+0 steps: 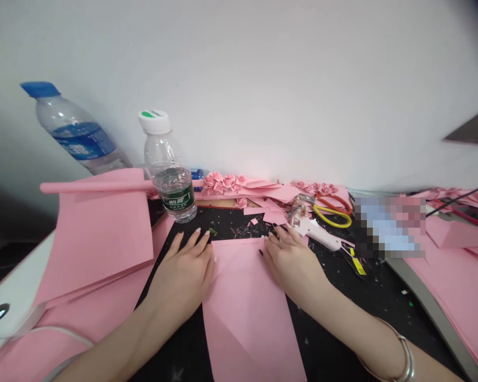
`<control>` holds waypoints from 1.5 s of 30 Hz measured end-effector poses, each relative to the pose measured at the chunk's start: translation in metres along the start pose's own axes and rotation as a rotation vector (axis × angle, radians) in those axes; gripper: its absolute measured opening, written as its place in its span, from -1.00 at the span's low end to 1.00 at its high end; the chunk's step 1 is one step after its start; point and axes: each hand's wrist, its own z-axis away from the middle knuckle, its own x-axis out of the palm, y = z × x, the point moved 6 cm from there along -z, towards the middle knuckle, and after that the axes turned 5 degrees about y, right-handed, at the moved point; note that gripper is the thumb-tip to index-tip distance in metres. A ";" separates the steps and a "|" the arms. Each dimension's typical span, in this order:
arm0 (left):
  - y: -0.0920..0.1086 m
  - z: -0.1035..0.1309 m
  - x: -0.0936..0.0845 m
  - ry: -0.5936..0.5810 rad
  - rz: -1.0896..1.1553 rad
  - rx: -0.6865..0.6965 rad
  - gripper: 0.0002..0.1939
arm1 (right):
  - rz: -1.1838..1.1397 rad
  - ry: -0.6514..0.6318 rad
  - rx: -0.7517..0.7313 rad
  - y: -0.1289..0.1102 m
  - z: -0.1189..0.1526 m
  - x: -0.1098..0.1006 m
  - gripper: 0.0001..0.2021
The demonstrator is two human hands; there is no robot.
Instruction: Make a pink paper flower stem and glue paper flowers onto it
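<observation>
A long pink paper sheet (249,307) lies in front of me on the black work surface, with a narrow folded or rolled strip along its far edge. My left hand (187,265) rests at the sheet's far left corner, fingers stretched and apart, thumb by the paper's edge. At the far right corner lies my right hand (292,257), its fingers stretched forward and its thumb over the paper's edge. Just beyond the right hand is a white and pink glue gun (321,233). Paper scraps (255,222) are scattered past the sheet's far edge.
A clear bottle with a white cap (169,180) stands at the back left, near a blue-capped bottle (79,132). Pink paper roses (225,182) line the wall. Yellow-handled scissors (332,217) lie behind the glue gun. Pink sheets (99,239) are stacked at left.
</observation>
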 end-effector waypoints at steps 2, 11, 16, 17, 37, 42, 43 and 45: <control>-0.007 -0.004 -0.003 0.064 0.043 -0.014 -0.63 | -0.072 0.046 0.004 0.005 -0.004 -0.004 -0.75; -0.024 -0.018 0.003 0.182 0.295 -0.008 -0.75 | -0.313 0.009 0.132 0.017 -0.015 0.007 -0.96; -0.025 -0.019 0.005 0.193 0.387 0.002 -0.82 | -0.448 -0.053 0.170 0.021 -0.013 0.015 -0.92; -0.025 -0.019 0.005 0.185 0.408 0.004 -0.82 | -0.477 -0.065 0.172 0.021 -0.013 0.016 -0.91; 0.006 -0.017 -0.008 0.227 0.389 0.326 -0.69 | -0.266 0.046 -0.245 -0.007 -0.003 0.001 -0.82; 0.011 -0.006 -0.006 0.256 0.252 0.374 -0.67 | -0.206 0.018 -0.246 -0.015 0.004 -0.003 -0.78; 0.011 -0.003 -0.005 0.244 0.224 0.368 -0.66 | -0.198 0.009 -0.226 -0.016 0.005 -0.004 -0.76; 0.014 0.002 -0.005 0.220 0.183 0.377 -0.62 | -0.169 -0.016 -0.187 -0.019 0.009 -0.004 -0.71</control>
